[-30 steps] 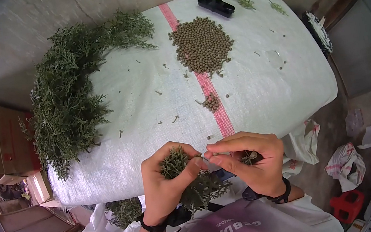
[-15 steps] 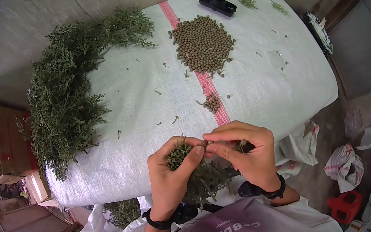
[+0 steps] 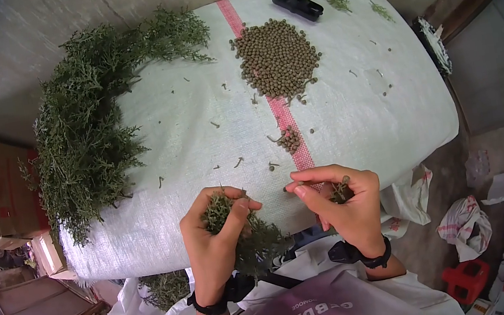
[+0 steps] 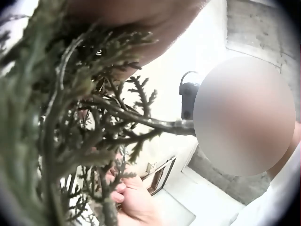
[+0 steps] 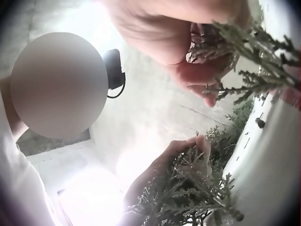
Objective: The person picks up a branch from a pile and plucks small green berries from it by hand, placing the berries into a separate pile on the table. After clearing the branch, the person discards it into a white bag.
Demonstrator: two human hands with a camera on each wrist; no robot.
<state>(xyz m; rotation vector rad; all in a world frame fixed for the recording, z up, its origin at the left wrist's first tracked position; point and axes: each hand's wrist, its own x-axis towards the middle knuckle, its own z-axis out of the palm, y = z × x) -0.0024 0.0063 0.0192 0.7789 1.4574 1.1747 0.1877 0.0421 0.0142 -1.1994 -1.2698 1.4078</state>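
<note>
My left hand [image 3: 203, 245] grips a leafy green conifer sprig [image 3: 259, 245], which hangs below the fingers and fills much of the left wrist view. To its right, my right hand [image 3: 362, 206] has its thumb and fingertips close together. Curled inside the right palm is a smaller green sprig [image 3: 340, 191], its tips poking out past the fingers in the right wrist view. A gap separates the two hands above the near edge of a white woven sack [image 3: 192, 146]. Just beyond them lies a small brown ball with a stem [image 3: 271, 167].
A large pile of brown balls [image 3: 276, 57] and a smaller cluster [image 3: 289, 140] lie along the sack's pink stripe. Heaped green branches [image 3: 80, 123] cover the left side. A black case [image 3: 297, 5] sits at the back. Left stands a cardboard box [image 3: 5, 186]; lower right, a red plastic thing [image 3: 468, 280].
The hands met at the fingertips and have now drawn apart, the left one moving left with its sprig. A brown ball with a stem now lies on the sack just beyond them.
</note>
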